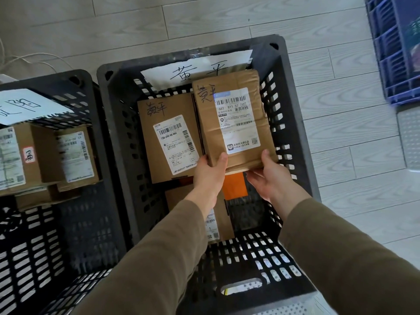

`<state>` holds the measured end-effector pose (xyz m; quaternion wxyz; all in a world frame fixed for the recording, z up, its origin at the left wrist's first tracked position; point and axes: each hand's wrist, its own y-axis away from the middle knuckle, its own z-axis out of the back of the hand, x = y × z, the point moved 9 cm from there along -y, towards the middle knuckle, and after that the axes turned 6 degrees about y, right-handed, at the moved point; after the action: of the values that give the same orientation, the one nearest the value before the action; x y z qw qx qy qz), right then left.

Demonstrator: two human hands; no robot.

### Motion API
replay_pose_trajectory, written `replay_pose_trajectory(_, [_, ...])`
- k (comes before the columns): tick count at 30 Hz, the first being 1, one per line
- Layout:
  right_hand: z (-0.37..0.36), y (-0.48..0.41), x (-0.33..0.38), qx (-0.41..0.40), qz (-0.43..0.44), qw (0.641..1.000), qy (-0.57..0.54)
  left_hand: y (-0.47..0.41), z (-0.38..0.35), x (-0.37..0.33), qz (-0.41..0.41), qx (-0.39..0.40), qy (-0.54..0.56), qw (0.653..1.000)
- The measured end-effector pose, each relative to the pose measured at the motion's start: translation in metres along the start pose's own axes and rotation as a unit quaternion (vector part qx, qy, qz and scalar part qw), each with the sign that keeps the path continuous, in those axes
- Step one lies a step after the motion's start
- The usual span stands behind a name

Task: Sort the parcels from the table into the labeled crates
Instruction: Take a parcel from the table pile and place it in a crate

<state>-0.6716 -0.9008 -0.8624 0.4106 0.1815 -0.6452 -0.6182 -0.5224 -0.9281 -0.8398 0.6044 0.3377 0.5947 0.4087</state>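
Note:
Both my hands hold a brown cardboard parcel with a white shipping label and black handwriting, inside the middle black crate. My left hand grips its near left corner, thumb on top. My right hand grips the near right edge, thumb on top and fingers beneath. A handwritten paper label is taped to the crate's far wall. A second marked parcel lies to the left in the crate, and a third sits near my left forearm.
An orange packet lies under the held parcel. A second black crate on the left holds several parcels and its own paper label. A blue crate stands at the far right on the pale wooden floor.

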Motion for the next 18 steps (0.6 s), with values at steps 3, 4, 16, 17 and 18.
replay_pose_trajectory(3, [0.001,0.003,0.001,-0.006,-0.002,1.000,0.013,0.000,0.001,-0.001,0.000,-0.005,-0.013,1.000])
replay_pose_trajectory(4, [0.000,0.006,0.002,-0.006,-0.004,1.000,0.014,0.001,0.002,-0.002,-0.004,-0.005,-0.018,1.000])
replay_pose_trajectory(16, [0.007,0.079,0.019,0.004,0.005,0.987,0.158,0.040,0.028,-0.033,-0.028,-0.023,-0.097,0.995])
replay_pose_trajectory(17, [0.006,0.090,0.023,0.005,0.012,0.986,0.167,0.047,0.032,-0.039,-0.033,-0.024,-0.095,0.995])
replay_pose_trajectory(18, [0.004,0.100,0.027,0.010,0.015,0.985,0.172,0.054,0.036,-0.045,-0.041,-0.027,-0.093,0.994])
